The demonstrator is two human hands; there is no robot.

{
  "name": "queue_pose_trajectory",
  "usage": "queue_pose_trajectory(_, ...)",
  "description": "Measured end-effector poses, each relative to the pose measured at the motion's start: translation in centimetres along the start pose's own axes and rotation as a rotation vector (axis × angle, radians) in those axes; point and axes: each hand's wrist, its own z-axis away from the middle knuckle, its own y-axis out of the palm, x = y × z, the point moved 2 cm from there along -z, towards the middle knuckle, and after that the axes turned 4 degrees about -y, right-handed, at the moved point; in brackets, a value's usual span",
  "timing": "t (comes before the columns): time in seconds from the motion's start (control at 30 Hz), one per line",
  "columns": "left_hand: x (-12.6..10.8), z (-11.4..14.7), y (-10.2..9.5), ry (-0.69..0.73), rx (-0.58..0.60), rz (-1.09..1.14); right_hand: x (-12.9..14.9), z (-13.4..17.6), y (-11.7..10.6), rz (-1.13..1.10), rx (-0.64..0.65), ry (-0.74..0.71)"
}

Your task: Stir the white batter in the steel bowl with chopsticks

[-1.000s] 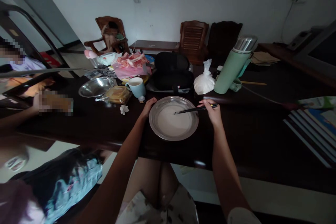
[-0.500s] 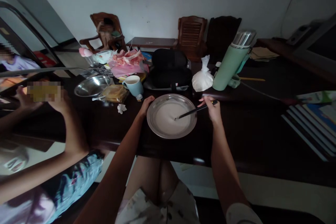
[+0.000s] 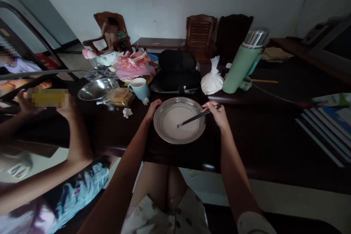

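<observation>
A round metal basin [image 3: 159, 130] stands on the dark table in front of me, with a pale, milky liquid [image 3: 183, 117] in it. My left hand [image 3: 154, 108] grips the basin's left rim. Closed around dark chopsticks [image 3: 196, 117] is my right hand [image 3: 217, 112], by the right rim. Their tips dip into the liquid left of its middle. Behind the basin, a tied clear bag of white powder [image 3: 212, 81] sits next to a green thermos [image 3: 241, 67].
Left of the basin are a light blue mug [image 3: 140, 89], a packaged food [image 3: 120, 97], a crumpled tissue [image 3: 127, 112] and an empty metal bowl [image 3: 97, 89]. A black case [image 3: 177, 71] lies behind. Books [image 3: 326, 131] are stacked right. Another person's arms [image 3: 78, 139] reach in at left.
My right hand has moved left with the chopsticks, and their tips have shifted left and slightly down in the liquid. My left hand stays on the rim.
</observation>
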Motion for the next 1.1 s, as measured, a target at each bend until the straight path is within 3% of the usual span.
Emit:
queue_pose_trajectory(0.1,0.0,0.0,0.1,-0.007,-0.012,0.013,0.2,0.0,0.3,-0.001,0.035,-0.018)
queue_pose_trajectory(0.27,-0.1,0.0,0.1,-0.007,0.001,0.001,0.1,-0.1,-0.8,0.002,-0.14,-0.007)
queue_pose_trajectory(0.47,-0.1,0.0,0.1,-0.004,-0.008,-0.005,0.2,0.0,0.3,-0.004,0.033,-0.02)
queue_pose_trajectory(0.63,-0.1,-0.1,0.1,-0.007,-0.003,0.0,0.4,0.0,-0.5,0.014,-0.124,-0.008)
queue_pose_trajectory(0.83,0.0,-0.3,-0.1,0.024,-0.005,-0.022,0.4,0.0,0.0,0.004,0.025,-0.004)
queue_pose_trajectory(1.0,0.2,-0.4,-0.2,0.036,-0.01,-0.025,0.6,0.0,-0.6,0.019,-0.098,-0.007)
queue_pose_trajectory(1.1,0.3,-0.5,-0.2,0.041,-0.007,-0.028,0.8,0.1,-0.3,0.007,-0.037,0.001)
